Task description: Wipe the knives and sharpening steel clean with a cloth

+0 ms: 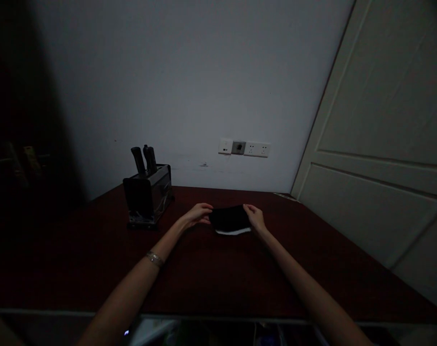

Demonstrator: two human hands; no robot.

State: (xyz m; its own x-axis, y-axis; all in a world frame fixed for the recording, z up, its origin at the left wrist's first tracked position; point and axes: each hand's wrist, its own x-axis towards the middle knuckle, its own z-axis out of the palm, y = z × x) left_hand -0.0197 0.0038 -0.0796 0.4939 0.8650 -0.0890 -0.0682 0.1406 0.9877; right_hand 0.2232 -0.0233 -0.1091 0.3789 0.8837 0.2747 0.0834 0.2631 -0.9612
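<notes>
A black piece of cloth (230, 218) with a white strip along its near edge is stretched between my two hands, just over the dark red tabletop. My left hand (199, 214), with a bracelet on the wrist, pinches its left end. At the opposite end, the thumb and fingers of my right hand (255, 217) grip the far right corner. The dim light hides the cloth's folds, and what kind of cloth item it is cannot be told.
To the left on the table (218, 278) stands a knife block (148, 192) with several black handles. Sockets and switches (244, 147) are set in the wall behind. A pale panelled door (377, 158) borders the right side. Unclear items lie below the table's front edge.
</notes>
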